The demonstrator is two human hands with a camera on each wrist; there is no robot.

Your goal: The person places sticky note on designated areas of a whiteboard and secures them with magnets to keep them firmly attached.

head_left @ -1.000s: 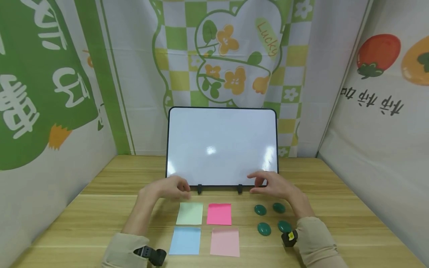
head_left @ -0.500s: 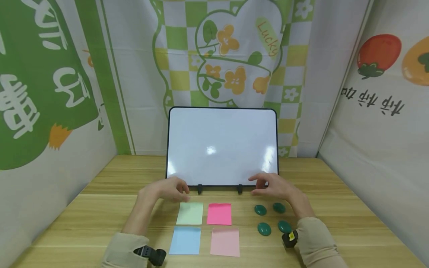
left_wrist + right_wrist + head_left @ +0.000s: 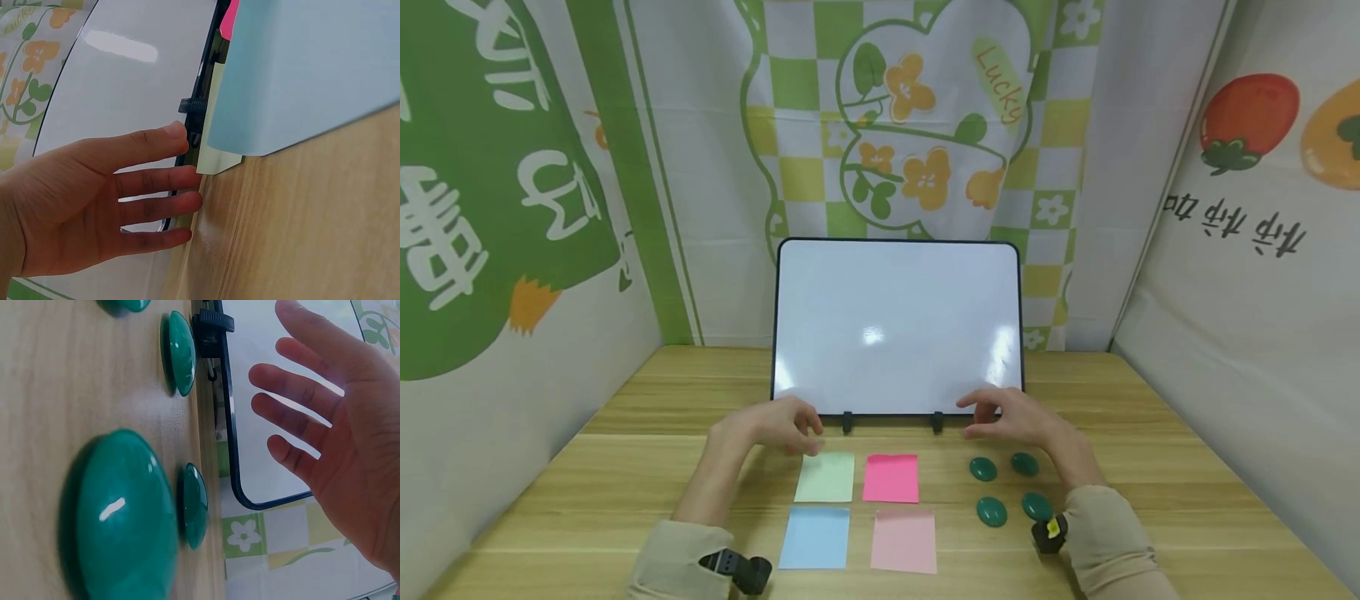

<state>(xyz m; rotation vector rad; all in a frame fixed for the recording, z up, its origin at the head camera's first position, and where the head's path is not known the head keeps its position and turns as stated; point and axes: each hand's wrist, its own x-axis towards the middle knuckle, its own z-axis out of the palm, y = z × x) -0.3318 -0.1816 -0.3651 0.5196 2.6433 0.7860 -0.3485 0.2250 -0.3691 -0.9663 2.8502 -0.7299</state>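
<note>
My left hand (image 3: 784, 425) hovers at the far edge of the pale green sticky note (image 3: 825, 477), thumb and fingers apart with nothing between them. Beside that note lies a hot pink one (image 3: 891, 479); a blue note (image 3: 815, 538) and a light pink note (image 3: 904, 542) lie nearer me. My right hand (image 3: 1011, 415) is held over the table with relaxed, spread fingers and holds nothing. Just nearer than it, several glossy green oval magnets or stones, such as this one (image 3: 982, 469), rest on the wood. One (image 3: 125, 515) looms large in the right wrist view.
A black-framed whiteboard (image 3: 895, 325) stands upright behind both hands on small black feet (image 3: 937, 422). The wooden table (image 3: 1157, 500) extends to both sides. Printed curtains (image 3: 700, 183) enclose the back and sides. A black camera (image 3: 748, 575) is strapped at the left wrist.
My left thumb and fingers have lowered slightly toward the green note and spread a little. The right hand has shifted slightly down. Notes and green ovals stay put.
</note>
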